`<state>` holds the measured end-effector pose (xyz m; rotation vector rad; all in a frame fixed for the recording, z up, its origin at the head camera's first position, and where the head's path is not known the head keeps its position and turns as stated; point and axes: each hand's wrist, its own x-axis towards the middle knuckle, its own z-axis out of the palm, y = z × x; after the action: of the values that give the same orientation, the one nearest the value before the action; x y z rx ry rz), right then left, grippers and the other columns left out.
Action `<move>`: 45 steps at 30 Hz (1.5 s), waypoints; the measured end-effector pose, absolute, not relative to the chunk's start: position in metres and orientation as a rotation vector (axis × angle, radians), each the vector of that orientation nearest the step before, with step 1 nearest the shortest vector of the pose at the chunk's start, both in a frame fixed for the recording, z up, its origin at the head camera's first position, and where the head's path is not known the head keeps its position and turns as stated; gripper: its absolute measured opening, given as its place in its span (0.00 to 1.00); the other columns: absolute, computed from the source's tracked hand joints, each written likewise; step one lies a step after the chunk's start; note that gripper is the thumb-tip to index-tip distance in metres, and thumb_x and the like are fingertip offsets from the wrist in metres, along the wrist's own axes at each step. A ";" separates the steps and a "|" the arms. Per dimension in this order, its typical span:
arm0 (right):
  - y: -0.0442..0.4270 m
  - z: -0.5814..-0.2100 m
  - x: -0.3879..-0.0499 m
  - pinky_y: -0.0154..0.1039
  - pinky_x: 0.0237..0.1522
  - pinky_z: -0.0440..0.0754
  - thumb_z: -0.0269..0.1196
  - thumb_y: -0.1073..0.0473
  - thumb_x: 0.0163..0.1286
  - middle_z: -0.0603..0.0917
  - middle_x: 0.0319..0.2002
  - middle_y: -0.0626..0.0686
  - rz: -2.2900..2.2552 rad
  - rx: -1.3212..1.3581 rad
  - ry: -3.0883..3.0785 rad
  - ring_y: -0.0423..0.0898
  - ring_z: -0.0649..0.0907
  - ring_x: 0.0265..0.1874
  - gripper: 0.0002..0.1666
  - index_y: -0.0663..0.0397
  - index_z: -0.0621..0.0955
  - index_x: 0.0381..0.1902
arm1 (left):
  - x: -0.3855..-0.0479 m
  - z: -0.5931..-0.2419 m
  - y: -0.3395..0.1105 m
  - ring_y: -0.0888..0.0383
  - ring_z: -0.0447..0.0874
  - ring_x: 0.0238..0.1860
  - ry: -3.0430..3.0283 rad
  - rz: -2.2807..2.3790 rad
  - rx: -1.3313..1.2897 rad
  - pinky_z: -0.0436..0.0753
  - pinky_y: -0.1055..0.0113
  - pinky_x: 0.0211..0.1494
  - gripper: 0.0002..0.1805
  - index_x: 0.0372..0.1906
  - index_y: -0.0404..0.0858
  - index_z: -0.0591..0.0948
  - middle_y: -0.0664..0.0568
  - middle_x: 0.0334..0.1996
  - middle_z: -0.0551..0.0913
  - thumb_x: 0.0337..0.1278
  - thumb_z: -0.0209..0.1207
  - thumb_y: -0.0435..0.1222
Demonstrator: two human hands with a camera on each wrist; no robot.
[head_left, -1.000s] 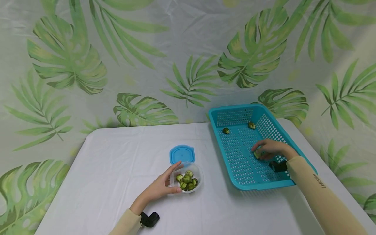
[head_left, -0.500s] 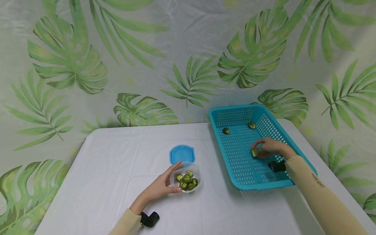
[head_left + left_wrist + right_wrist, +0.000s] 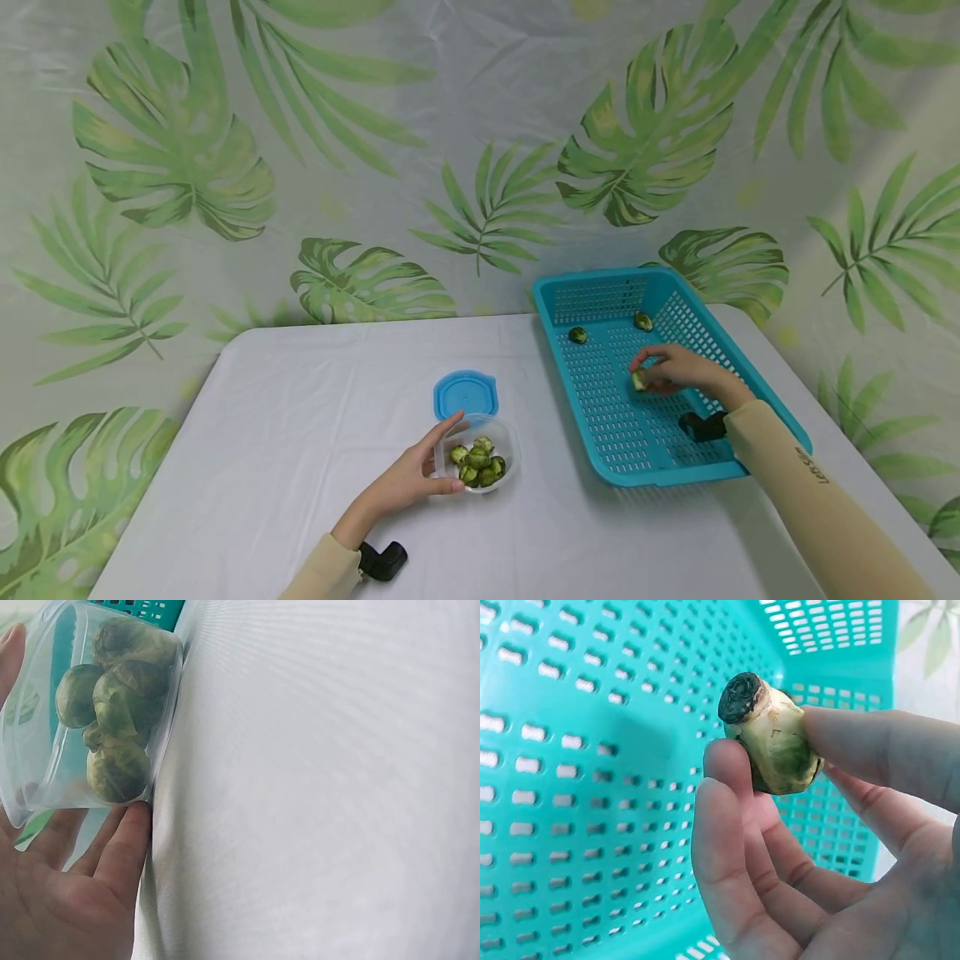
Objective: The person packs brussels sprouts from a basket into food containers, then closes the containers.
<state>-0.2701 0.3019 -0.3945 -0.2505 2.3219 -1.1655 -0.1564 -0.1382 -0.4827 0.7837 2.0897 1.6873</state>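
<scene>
My right hand (image 3: 681,369) pinches a Brussels sprout (image 3: 776,742) between thumb and fingertips above the floor of the turquoise basket (image 3: 626,477). The sprout's dark cut stem faces up and left in the right wrist view. Two more sprouts lie in the basket: a dark one (image 3: 577,335) at the back left and a paler one (image 3: 642,321) at the back. My left hand (image 3: 412,475) holds a clear plastic container (image 3: 512,454) on the white table, thumb at the near side and fingers round the left and back. Several Brussels sprouts (image 3: 124,712) are piled inside it.
A blue lid (image 3: 465,393) lies flat just behind the container. The white-clothed table (image 3: 300,400) reaches back to a leaf-patterned curtain (image 3: 480,125). The basket's raised, perforated walls stand between my two hands, at the table's right side.
My right hand has lifted slightly and moved left and back within the basket, carrying the sprout in its fingertips. The left hand and the container have stayed in place.
</scene>
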 end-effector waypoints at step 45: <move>0.195 -0.346 -0.231 0.48 0.41 0.81 0.57 0.61 0.72 0.78 0.45 0.62 -1.333 -0.741 2.195 0.57 0.81 0.36 0.13 0.64 0.74 0.49 | -0.156 -0.484 -0.138 0.49 0.50 0.72 2.107 1.672 0.759 0.66 0.50 0.64 0.49 0.77 0.45 0.46 0.50 0.73 0.56 0.58 0.64 0.33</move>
<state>-0.2314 0.1951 -0.3462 -0.7409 2.1945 -1.3326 -0.1562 -0.1380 -0.4843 0.7592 2.1066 1.6724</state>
